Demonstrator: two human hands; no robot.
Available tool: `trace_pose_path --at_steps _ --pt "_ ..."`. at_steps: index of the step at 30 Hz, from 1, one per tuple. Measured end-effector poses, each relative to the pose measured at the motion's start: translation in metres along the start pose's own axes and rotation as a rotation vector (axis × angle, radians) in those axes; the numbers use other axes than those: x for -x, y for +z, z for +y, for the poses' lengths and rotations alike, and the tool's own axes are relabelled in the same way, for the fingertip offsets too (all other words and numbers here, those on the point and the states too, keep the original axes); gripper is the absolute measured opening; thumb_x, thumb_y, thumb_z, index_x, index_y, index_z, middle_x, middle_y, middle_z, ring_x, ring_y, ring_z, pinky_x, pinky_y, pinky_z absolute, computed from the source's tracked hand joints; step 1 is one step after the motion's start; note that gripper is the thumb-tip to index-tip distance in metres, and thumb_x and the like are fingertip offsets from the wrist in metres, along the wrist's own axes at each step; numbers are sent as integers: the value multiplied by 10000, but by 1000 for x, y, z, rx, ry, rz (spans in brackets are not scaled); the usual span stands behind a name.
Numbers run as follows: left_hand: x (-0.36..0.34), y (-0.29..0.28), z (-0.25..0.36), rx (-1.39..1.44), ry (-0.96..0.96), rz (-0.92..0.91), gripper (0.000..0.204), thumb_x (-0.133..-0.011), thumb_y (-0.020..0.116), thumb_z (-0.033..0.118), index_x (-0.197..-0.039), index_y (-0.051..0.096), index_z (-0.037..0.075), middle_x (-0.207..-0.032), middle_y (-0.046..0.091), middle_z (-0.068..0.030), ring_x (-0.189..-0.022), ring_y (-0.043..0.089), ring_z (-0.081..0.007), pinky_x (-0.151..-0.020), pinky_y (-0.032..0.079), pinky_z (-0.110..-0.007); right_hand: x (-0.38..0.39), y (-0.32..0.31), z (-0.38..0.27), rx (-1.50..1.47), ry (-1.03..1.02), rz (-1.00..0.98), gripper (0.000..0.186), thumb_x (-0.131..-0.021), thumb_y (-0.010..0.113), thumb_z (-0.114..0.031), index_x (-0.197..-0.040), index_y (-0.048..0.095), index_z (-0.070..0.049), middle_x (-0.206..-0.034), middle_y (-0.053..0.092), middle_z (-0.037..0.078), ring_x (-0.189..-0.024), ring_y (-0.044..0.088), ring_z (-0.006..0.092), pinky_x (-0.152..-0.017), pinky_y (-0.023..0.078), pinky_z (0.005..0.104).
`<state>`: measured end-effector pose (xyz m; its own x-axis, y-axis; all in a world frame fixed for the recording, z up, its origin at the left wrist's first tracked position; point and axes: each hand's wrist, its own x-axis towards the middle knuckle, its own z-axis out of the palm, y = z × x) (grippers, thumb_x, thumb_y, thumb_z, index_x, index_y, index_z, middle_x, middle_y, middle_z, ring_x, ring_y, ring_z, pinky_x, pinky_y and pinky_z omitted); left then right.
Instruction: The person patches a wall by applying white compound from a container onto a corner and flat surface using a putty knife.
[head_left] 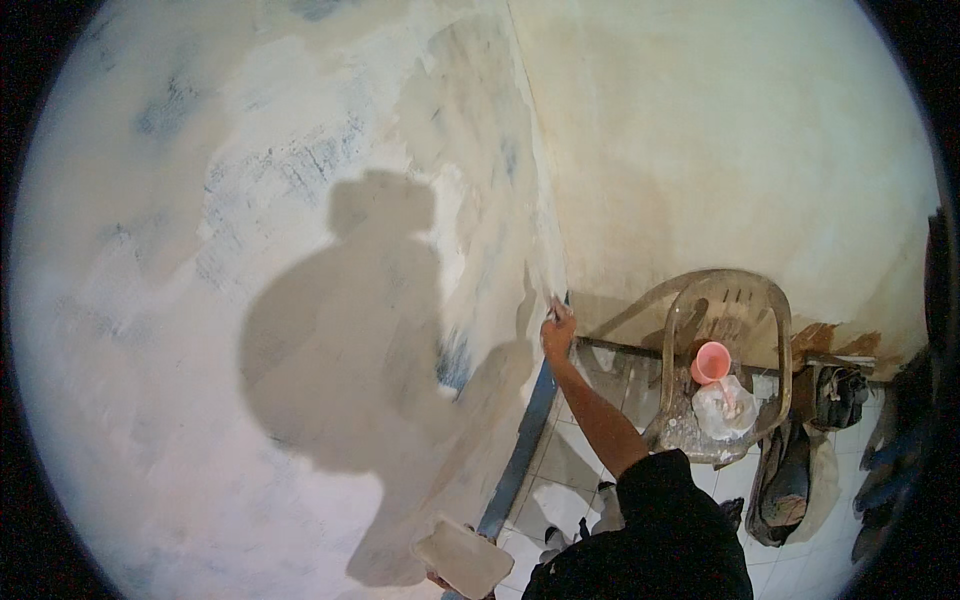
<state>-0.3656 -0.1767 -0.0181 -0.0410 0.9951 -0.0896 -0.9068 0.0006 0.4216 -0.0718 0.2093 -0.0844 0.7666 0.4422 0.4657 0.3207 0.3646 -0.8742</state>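
My right hand (pixel 558 335) is closed and reaches into the corner where two walls meet, low down near the floor. It grips a small putty knife (pixel 557 307), mostly hidden by the fingers, against the wall. The left-hand wall (pixel 300 90) is patched with whitish filler, and bluish spots show through. At the lower edge, my left hand (pixel 436 580) holds a pale rectangular tray (pixel 466 560) close to that wall. Only a few of its fingers show past the tray.
A stained plastic chair (pixel 725 285) stands by the right wall (pixel 740 130), bearing a pink cup (pixel 711 363) and a white plastic bag (pixel 727 408). Right of it, a dark bag (pixel 783 490) lies on the tiled floor (pixel 590 455). A blue strip (pixel 520 455) edges the left wall's foot.
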Motion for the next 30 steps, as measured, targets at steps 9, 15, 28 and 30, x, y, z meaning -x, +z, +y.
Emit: trace_pose_path --at_steps 9,15,28,30 --pt "-17 17 -27 0 5 41 856 -609 566 647 -1289 349 173 -1203 446 -198 -997 496 -398 -860 348 -597 -32 84 43 -207 194 -32 520 -632 409 85 -1133 536 32 -877 581 94 -644 499 121 -536 378 196" --pt "-17 16 -27 1 15 68 862 -606 576 645 -1291 345 176 -1202 443 -205 -991 499 -401 -859 350 -595 61 59 -23 89 -61 -101 480 -663 463 71 -1128 547 -12 -978 576 178 -929 558 271 -725 447 287" --pt "17 -13 17 61 -46 12 875 -597 597 643 -1295 337 182 -1202 437 -218 -977 505 -407 -858 354 -591 241 -49 -202 -145 -64 -434 668 -578 525 149 -1176 527 -148 -1115 539 120 -991 555 263 -693 509 326" --pt "27 -17 27 84 -44 9 878 -596 600 642 -1295 336 183 -1202 436 -220 -975 506 -408 -858 355 -591 250 -63 -211 -170 -137 -401 688 -564 502 165 -1178 528 -145 -1088 546 109 -950 571 260 -654 498 311"
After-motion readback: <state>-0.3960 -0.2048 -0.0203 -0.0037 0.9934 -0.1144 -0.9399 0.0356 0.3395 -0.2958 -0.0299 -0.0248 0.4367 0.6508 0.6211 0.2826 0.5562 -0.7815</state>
